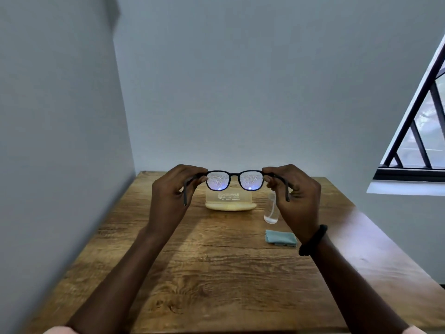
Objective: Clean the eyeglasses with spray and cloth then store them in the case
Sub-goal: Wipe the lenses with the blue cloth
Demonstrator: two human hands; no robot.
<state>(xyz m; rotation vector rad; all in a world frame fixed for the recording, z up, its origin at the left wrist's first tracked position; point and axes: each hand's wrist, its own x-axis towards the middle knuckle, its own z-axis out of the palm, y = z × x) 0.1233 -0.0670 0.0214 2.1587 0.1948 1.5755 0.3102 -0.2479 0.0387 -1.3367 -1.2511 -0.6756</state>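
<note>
Head cam: two hands hold dark-framed eyeglasses [218, 180] up over a wooden table [216, 273].
L hand [168, 196] pinches the frame's left corner, R hand [293, 198] pinches the right corner. Temples are unfolded, lenses speckled w/ droplets. On the table behind sits a pale yellow case [230, 204]. A clear spray bottle [271, 212] & a folded blue cloth [280, 238] lie to the R, near the R hand. Black band [313, 239] on the R wrist.
</note>
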